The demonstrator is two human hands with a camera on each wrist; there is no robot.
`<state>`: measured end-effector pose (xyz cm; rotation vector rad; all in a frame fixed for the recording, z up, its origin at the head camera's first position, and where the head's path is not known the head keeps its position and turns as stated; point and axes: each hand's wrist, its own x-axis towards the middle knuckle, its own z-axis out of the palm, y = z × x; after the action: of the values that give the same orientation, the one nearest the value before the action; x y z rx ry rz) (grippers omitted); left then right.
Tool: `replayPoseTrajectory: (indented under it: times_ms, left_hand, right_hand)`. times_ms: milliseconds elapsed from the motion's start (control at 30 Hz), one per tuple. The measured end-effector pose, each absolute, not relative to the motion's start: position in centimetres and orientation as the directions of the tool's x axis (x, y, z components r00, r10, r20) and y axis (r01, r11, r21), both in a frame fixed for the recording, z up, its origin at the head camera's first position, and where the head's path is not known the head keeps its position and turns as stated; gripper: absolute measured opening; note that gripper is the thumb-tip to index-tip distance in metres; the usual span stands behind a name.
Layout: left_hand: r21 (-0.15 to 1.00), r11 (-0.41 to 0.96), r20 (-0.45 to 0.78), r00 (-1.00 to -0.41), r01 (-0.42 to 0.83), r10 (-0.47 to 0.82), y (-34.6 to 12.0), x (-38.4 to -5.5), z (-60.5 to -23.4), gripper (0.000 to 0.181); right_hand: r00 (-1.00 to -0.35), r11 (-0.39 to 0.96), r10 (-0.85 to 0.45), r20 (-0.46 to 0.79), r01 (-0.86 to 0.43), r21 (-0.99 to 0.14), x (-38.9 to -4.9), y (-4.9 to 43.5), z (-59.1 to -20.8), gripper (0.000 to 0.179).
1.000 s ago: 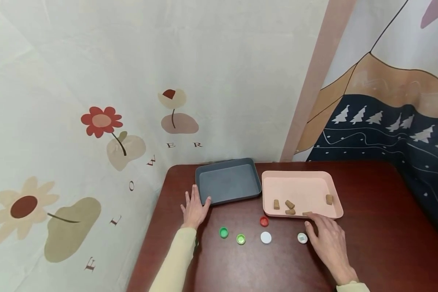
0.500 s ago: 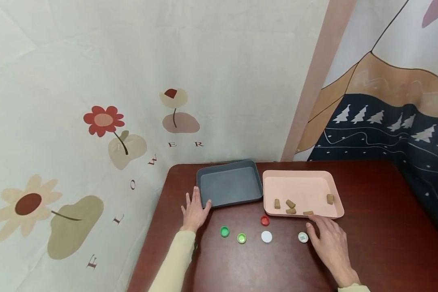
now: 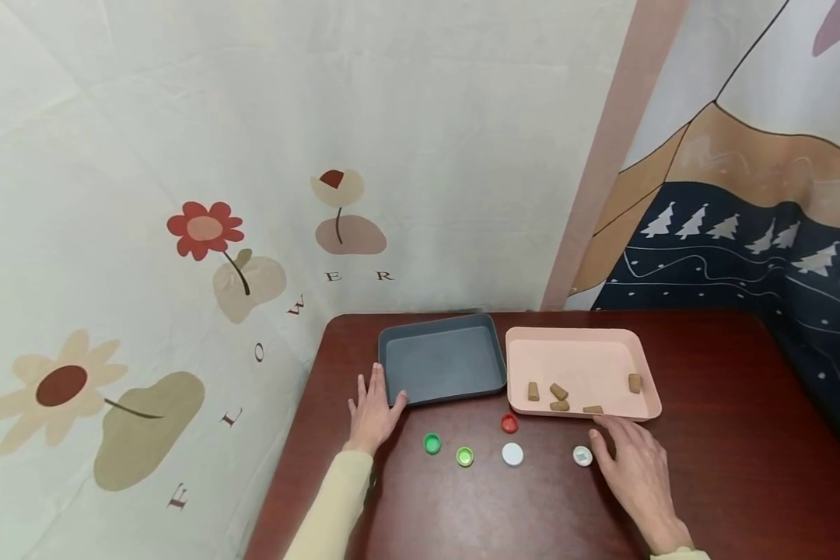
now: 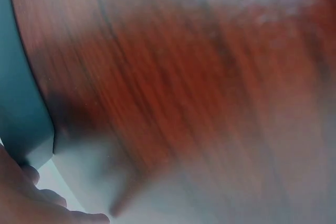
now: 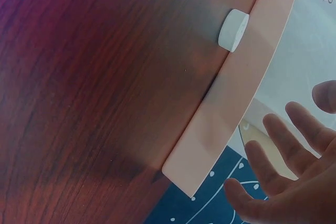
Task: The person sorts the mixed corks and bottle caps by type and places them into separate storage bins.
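My left hand lies at the front left corner of a dark grey-blue tray, fingers spread along its side and thumb at the front rim. The left wrist view catches the tray's outer wall with fingertips at its end. By the front rim of a pink tray is my right hand, fingers loosely bent around nothing. Just left of its thumb sits a white cap with a greyish square in it. Several brown corks, one of them a slanted cork, lie in the pink tray.
On the dark red wooden table, before the trays, lie a green cap, a light green cap, a red cap and a plain white cap. A printed cloth hangs behind the table.
The dark tray has shifted slightly toward me, its far right corner most, and my left hand has come back with it. My right hand stays by the pink tray.
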<state>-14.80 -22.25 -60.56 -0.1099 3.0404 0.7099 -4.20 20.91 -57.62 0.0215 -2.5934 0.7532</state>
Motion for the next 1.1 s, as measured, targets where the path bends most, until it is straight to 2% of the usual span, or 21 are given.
replayPoseTrajectory:
  times_ms: [567, 700, 933, 1100]
  left_hand:
    - [0.462, 0.886, -0.018, -0.999, -0.046, -0.042, -22.1, -12.8, -60.5, 0.085]
    - [0.454, 0.89, -0.025, -0.999, -0.05, -0.044, -22.2, -12.4, -60.5, 0.086]
    - [0.455, 0.888, -0.036, -0.998, -0.059, -0.048, -22.2, -12.1, -60.5, 0.087]
    - [0.444, 0.894, -0.047, -0.998, -0.06, -0.044, -22.1, -12.2, -60.7, 0.087]
  right_hand:
    - [-0.924, 0.859, 0.09, 0.371, -0.117, -0.499, -3.5, 21.3, -58.2, 0.03]
    - [-0.935, 0.869, 0.049, 0.351, -0.133, -0.477, -3.3, 21.4, -58.4, 0.035]
    - [-0.979, 0.906, -0.049, 0.197, -0.126, -0.403, -3.0, 21.3, -58.8, 0.052]
    - [-0.981, 0.915, -0.073, 0.18, -0.138, -0.38, -3.2, 21.2, -59.1, 0.056]
